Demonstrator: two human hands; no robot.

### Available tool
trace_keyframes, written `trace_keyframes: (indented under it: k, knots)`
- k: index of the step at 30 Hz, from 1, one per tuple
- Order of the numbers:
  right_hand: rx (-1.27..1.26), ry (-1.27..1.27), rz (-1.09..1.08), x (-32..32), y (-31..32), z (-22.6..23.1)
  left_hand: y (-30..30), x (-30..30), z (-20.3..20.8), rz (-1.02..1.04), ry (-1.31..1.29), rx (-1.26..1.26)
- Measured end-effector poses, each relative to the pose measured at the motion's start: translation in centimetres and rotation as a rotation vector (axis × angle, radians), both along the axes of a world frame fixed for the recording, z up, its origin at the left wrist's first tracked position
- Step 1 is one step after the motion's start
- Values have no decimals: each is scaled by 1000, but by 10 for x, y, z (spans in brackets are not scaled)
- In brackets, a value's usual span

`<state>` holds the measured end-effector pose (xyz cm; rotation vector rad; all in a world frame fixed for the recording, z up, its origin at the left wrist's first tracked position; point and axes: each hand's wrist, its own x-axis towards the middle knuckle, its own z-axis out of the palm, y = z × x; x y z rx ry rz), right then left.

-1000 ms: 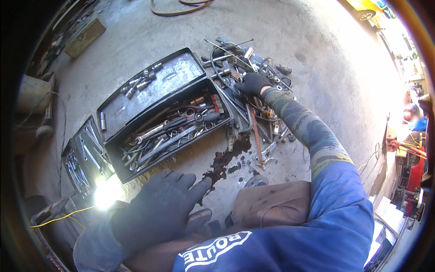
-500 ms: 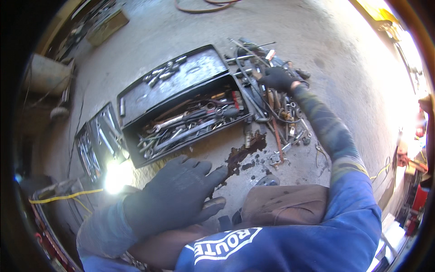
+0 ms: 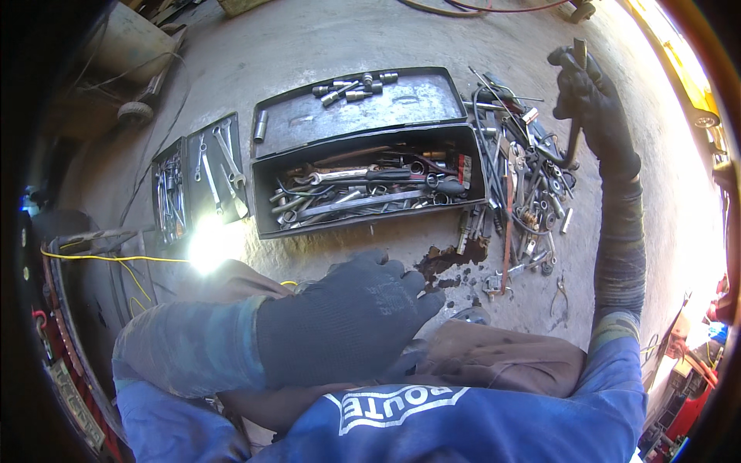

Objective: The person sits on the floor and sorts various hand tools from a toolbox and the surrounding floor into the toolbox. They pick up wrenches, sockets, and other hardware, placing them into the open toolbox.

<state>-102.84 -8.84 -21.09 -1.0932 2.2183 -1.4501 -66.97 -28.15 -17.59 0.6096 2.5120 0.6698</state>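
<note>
My right hand (image 3: 590,96), in a dark glove, is raised at the upper right, closed round a dark bent metal bar (image 3: 573,143). One end of the bar sticks up above the fist; the bent end hangs below it. Beneath and left of that hand lies a loose pile of wrenches, sockets and other tools (image 3: 532,177). My left hand (image 3: 351,316), gloved too, hovers palm down over my lap, its fingers loosely bent and the thumb apart. Ahead of it stands an open black metal toolbox (image 3: 370,220) crowded with wrenches and bars. Several sockets (image 3: 355,89) rest on its laid-back lid.
A flat open case (image 3: 170,193) with wrenches lies left of the toolbox, near a bright lamp (image 3: 207,245) and a yellow cord (image 3: 116,257). A dark stain (image 3: 451,260) and pliers (image 3: 559,297) are on the concrete floor. At the upper left stands a wheeled machine (image 3: 135,112).
My right hand has lifted out of the tool pile, up and to the right, with the bent metal bar. My left hand has shifted slightly right, its fingers less spread. The view has turned.
</note>
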Motion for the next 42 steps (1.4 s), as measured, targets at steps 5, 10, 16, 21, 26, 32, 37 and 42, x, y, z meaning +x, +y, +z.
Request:
trace_keyframes:
  k: [5, 10, 16, 21, 26, 32, 37, 42]
  knots:
    - [70, -23, 280, 54, -55, -6, 5, -2, -3, -43, -26, -59]
    - [276, 147, 599, 111, -117, -45, 7, 0, -7, -56, -38, -76]
    - [552, 365, 704, 117, -161, -103, 4, -2, -10, -38, 74, -68]
    - [567, 380, 668, 74, -136, -121, 0, 5, -3, 24, 29, -28]
    - [795, 560, 600, 86, -99, -168, -1, 5, -2, 40, 71, 49]
    - [563, 583, 654, 111, -126, -193, 5, -12, 7, 27, 152, 119]
    - [370, 72, 474, 38, -94, -139, -2, -17, 19, 27, -85, 8]
    - [775, 274, 10, -56, -14, -153, -4, -23, 15, 7, -154, -60]
